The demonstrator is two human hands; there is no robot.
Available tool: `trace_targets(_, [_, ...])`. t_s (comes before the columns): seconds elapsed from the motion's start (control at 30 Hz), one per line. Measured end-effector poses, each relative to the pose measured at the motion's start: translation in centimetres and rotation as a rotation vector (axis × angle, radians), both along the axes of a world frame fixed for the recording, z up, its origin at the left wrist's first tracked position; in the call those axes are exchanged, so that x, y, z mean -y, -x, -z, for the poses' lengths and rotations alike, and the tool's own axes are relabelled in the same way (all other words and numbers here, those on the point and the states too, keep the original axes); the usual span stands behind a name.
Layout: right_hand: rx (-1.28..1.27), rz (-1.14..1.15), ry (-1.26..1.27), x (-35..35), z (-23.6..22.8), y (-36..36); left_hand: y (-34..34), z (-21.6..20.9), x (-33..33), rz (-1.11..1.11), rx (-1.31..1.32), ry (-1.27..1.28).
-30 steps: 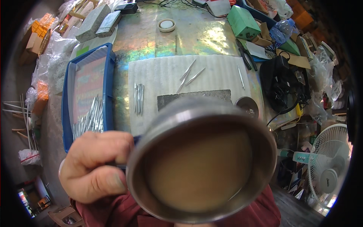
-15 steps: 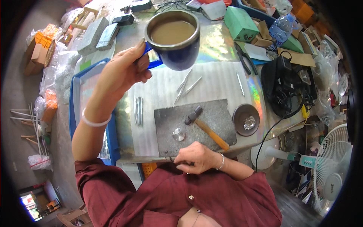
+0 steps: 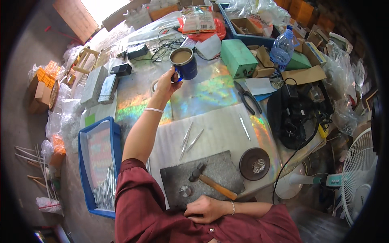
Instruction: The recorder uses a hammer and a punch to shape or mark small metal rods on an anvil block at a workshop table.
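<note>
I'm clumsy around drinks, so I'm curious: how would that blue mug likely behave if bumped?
The blue mug would probably slosh or spill, since brown liquid sits in its open top. It may tilt easily, because the left hand holds it from one side only. Its shiny metallic rim hints that it might dent rather than shatter.

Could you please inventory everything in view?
Cylindrical mug: one, blue, over table
Rectangular slab: one, grey, on white sheet
Wooden-handled hammer: one, brown-black, slab
Round piece: one, silver, slab
Round dish: one, brown, beside slab
Rectangular tray: one, blue, left
Slim rods: several, silver, sheet, tray
Long pliers: one, black, right
Boxy case: one, green, back
Plastic bottle: one, clear, back
Standing fan: one, white, right
Clutter: uncounted, mixed, edges
Left hand: one, holding mug
Right hand: one, near slab
</note>
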State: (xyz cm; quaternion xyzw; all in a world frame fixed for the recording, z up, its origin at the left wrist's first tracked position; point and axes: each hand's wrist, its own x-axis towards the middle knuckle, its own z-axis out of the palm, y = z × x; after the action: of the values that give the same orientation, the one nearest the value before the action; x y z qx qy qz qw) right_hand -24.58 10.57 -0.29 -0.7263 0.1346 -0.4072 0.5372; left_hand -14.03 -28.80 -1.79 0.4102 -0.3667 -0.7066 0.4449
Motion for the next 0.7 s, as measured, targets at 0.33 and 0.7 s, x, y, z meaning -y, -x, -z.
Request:
trace_targets(0.33, [0.002,0.006,-0.082,0.2,0.2,0.2,1.7,2.0,3.1,0.041,0.132,0.055])
trace_targets(0.7, [-0.074,0.119,-0.04,-0.4,-0.5,-0.4,-4.4,-1.0,-2.7,-0.093,0.6,0.334])
